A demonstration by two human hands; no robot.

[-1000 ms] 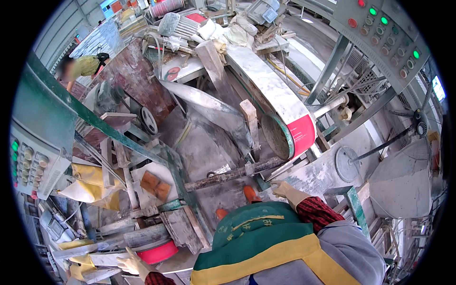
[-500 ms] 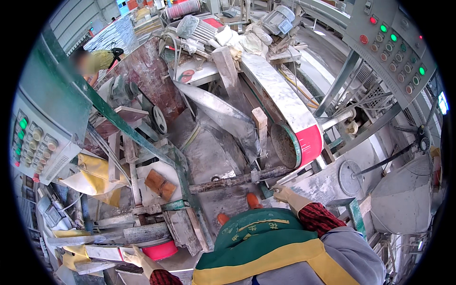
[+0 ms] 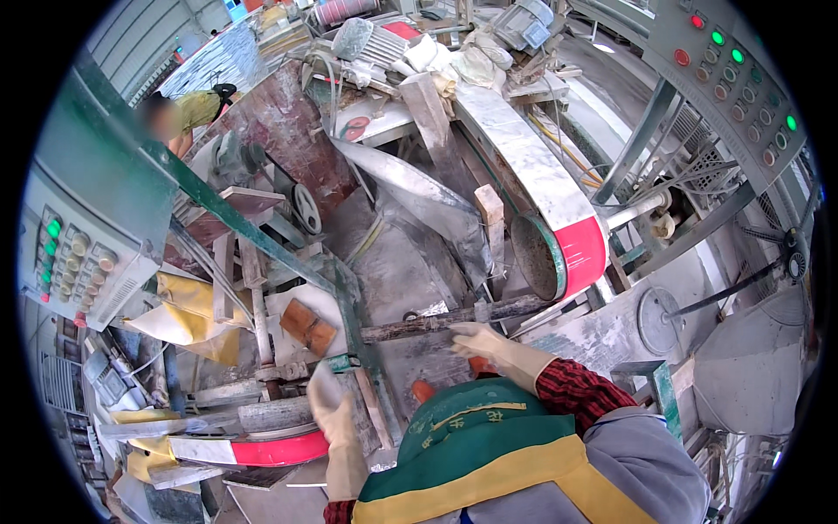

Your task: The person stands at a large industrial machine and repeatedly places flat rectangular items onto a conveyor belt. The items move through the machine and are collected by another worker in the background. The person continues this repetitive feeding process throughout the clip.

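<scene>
Both my hands wear cream rubber gloves with red-black checked sleeves behind them. My left hand [image 3: 333,412] is raised over the near end of the red-and-white belt guard [image 3: 278,449], fingers up and thumb apart, its fingertips blurred. Nothing shows in it. In front of my green apron [image 3: 478,428], my right hand [image 3: 491,344] reaches left with fingers stretched out and holds nothing I can see. Its fingertips are just nearer than the dirty round bar [image 3: 410,328] that crosses before me; I cannot tell whether they touch. A brown block [image 3: 307,327] lies beyond my left hand.
A button panel [image 3: 78,262] stands at left, and another control panel [image 3: 738,87] at upper right. The long belt guard [image 3: 532,162] runs away on the right. A bent metal sheet [image 3: 410,183] hangs in the middle. Another person [image 3: 196,109] bends over at far left.
My left hand has left the low belt guard and come up and right, toward my body. My right hand has moved left from beside the bar's right end. The view has shifted slightly.
</scene>
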